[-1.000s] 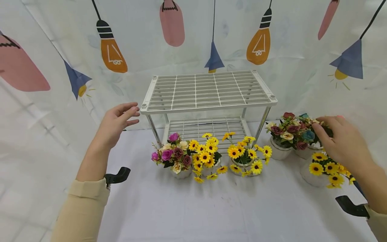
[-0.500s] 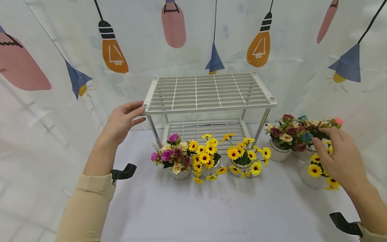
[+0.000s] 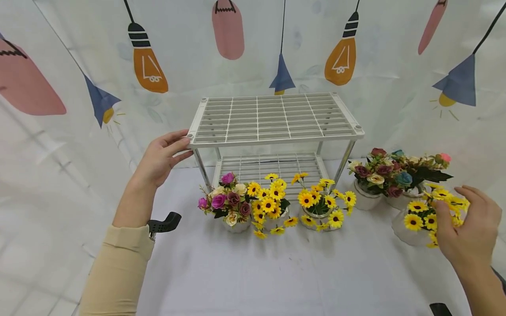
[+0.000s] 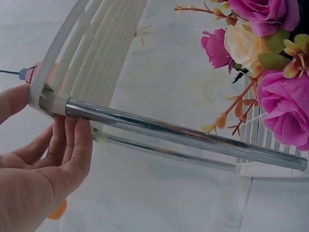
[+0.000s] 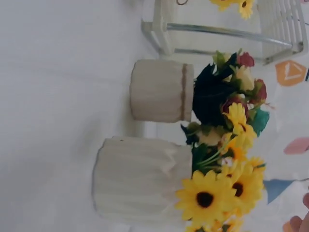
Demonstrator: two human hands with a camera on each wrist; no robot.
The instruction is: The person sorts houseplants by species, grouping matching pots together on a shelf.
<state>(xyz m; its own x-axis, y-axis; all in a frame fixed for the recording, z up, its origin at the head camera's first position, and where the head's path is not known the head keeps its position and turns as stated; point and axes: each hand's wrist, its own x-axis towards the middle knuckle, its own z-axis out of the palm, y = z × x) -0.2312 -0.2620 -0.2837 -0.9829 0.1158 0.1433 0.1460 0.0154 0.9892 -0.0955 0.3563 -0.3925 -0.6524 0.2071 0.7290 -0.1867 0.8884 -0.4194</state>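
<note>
My left hand (image 3: 182, 143) rests against the front left corner of a white two-tier wire rack (image 3: 276, 116). In the left wrist view its straight fingers (image 4: 72, 145) lie under the corner beside the metal leg (image 4: 169, 133). At the far right my right hand (image 3: 450, 199) curls over the blossoms of a sunflower pot (image 3: 411, 230), thumb on one side and fingers on the other. The right wrist view shows that white ribbed pot (image 5: 140, 183) with only my fingertips at the frame's corner.
In front of the rack stand a pink rose pot (image 3: 229, 204) and two sunflower pots (image 3: 270, 204) (image 3: 320, 204). Two mixed rose pots (image 3: 369, 175) (image 3: 403, 180) stand right of the rack, one seen as (image 5: 157, 92). A printed curtain hangs behind.
My right hand came down from the rose pots onto the sunflower pot and curled round its flowers. My left hand moved right until it touched the rack's corner.
</note>
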